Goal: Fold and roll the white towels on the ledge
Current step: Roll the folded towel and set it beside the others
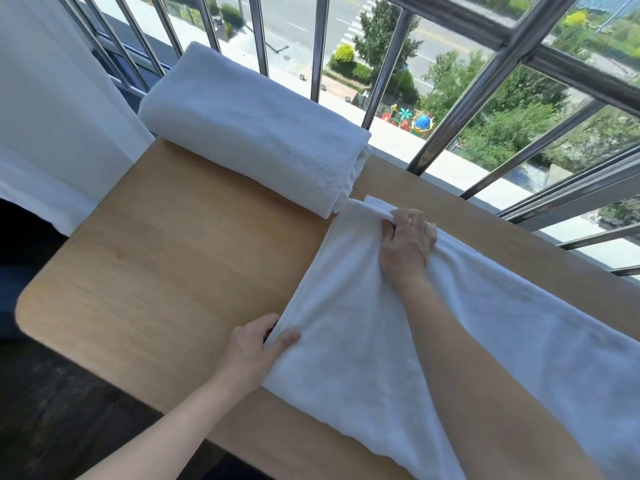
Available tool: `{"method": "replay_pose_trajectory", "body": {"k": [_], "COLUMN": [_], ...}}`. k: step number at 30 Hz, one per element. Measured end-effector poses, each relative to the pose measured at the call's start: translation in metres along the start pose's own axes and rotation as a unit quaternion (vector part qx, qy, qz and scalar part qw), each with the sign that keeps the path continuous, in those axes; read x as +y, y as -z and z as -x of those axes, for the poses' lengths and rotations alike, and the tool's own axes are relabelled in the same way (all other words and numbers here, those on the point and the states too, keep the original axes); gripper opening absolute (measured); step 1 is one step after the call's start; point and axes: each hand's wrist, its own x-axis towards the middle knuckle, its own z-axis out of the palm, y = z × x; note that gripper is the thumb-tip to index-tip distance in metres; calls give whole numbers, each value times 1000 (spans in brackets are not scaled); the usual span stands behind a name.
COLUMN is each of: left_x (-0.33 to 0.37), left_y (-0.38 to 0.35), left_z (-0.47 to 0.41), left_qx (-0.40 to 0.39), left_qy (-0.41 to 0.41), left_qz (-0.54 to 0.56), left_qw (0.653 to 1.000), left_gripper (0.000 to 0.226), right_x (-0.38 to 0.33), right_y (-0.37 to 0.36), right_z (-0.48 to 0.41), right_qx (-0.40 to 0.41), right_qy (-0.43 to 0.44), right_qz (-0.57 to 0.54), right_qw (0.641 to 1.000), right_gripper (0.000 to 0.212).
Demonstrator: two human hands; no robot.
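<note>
A white towel [349, 358] lies spread along the wooden ledge [166, 258], running off to the right. My left hand [256, 348] pinches its near left corner, thumb on top. My right hand [407, 244] grips the far left corner, fingers curled into the cloth. The left end of the towel is slightly lifted between both hands. A second white towel [249, 129], rolled into a thick bundle, rests at the far left of the ledge, close to the far corner held by my right hand.
Metal window bars [388, 67] stand right behind the ledge, with a street and trees far below. A white curtain [52, 116] hangs at the left. Dark floor [52, 410] lies below the ledge's near edge.
</note>
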Motion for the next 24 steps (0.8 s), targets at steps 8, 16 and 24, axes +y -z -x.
{"method": "replay_pose_trajectory", "body": {"k": [8,16,24], "left_x": [10,83,101], "left_y": [22,-16,-34], "left_z": [-6,-99,-139], "left_qx": [-13,65,69], "left_qy": [34,-48,-94], "left_qz": [-35,-52,-119], "left_qw": [999,995,986], "left_gripper": [26,34,31], "right_x": [-16,62,107], "right_y": [15,46,55], "right_z": [38,121,140], "right_qx": [-43,-4,-37], "right_qy": [43,-174,-164], "right_qz": [-68,119,170], "right_qw": [996,977,971], "right_gripper": [54,63,66]}}
